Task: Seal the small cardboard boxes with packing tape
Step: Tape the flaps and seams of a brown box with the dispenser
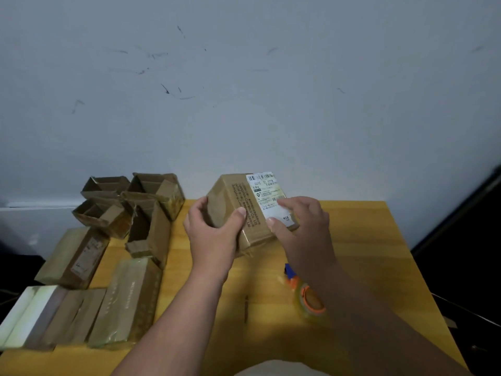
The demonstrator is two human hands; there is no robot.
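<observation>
A small brown cardboard box (238, 196) with a white shipping label and glossy tape on its faces is held tilted above the wooden table (366, 240). My left hand (214, 229) grips its left side, thumb on the front face. My right hand (301, 223) holds its right side, fingers over the label. A roll of clear packing tape on an orange and blue dispenser (309, 294) lies on the table under my right forearm, partly hidden by it.
Several open, unsealed cardboard boxes (141, 202) are piled at the table's back left. Taped flat boxes (127, 302) and a white box (24, 316) lie along the left edge. A wall rises just behind the table. Dark floor lies to the right.
</observation>
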